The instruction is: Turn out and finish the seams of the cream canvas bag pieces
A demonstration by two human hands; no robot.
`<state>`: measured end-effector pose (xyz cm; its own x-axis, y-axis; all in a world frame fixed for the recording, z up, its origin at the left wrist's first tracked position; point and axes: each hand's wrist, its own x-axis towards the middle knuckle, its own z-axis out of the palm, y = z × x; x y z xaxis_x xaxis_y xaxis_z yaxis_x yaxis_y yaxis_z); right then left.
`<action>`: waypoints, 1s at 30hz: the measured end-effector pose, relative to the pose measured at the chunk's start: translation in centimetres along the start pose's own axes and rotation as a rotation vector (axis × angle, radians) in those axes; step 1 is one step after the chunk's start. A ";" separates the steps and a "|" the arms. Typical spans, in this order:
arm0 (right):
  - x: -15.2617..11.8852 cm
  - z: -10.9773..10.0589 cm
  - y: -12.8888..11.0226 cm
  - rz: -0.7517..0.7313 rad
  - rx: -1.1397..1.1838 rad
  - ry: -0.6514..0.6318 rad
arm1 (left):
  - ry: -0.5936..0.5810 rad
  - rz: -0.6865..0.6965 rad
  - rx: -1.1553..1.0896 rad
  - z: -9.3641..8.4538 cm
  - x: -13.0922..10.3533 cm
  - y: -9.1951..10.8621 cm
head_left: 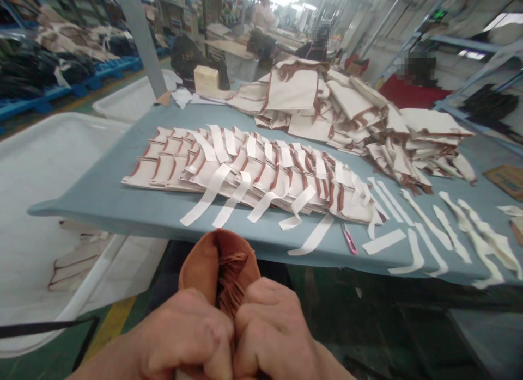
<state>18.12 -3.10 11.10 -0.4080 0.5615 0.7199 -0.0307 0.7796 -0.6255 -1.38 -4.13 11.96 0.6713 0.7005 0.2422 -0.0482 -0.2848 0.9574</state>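
Note:
At the bottom centre, my left hand [190, 333] and my right hand [275, 325] are side by side, their knuckles touching. Both are closed on a rust-brown fabric piece [200, 265], whose rounded, gathered end sticks out beyond them below the table's front edge. The part inside my fingers is hidden. In front of them, overlapping rows of cream pieces with brown edging [261, 176] lie on the blue-grey table [102, 206], with white strips [206, 195] across them. A small pink-handled tool [350, 239] rests near the front edge.
A heap of cream pieces [292, 91] covers the table's back. Loose white strips [429, 216] lie at the right. A yellowish block [206, 81] stands at the back left near a metal post [141, 37]. White tubs [53, 151] stand left of the table. A person [321, 40] is in the background.

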 end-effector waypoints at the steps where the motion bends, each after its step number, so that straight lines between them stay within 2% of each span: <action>1: 0.0 0.3 0.3 0.011 0.030 0.032 | 0.040 -0.021 -0.031 0.0 0.6 0.2; 5: 0.7 0.4 0.7 0.208 0.166 0.210 | 0.073 -0.064 -0.207 -1.1 2.6 0.9; 8: 1.7 0.2 0.4 0.351 0.324 0.207 | 0.067 -0.116 -0.322 -2.0 3.4 0.3; 11: 2.9 0.1 0.2 0.378 0.507 0.241 | 0.098 -0.146 -0.428 -2.5 4.0 -0.4; 14: 3.6 0.0 0.2 0.425 0.564 0.256 | 0.126 -0.141 -0.547 -2.6 4.7 -1.2; 17: 3.6 -0.7 0.6 0.497 0.481 0.206 | 0.112 -0.120 -0.625 -2.6 5.3 -2.3; 22: 3.4 -2.9 1.8 0.532 0.291 -0.020 | 0.120 -0.083 -0.628 -3.4 4.9 -4.2; 26: 2.9 -3.9 2.8 0.511 0.125 -0.073 | 0.150 -0.042 -0.579 -5.4 3.8 -4.2; 30: 2.6 -3.7 3.4 0.373 0.012 -0.110 | 0.145 -0.011 -0.504 -7.6 3.0 -3.6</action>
<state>20.32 2.00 11.94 -0.4882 0.7725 0.4061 0.1279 0.5236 -0.8423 -4.80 3.95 10.43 0.5663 0.7951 0.2168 -0.4158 0.0485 0.9082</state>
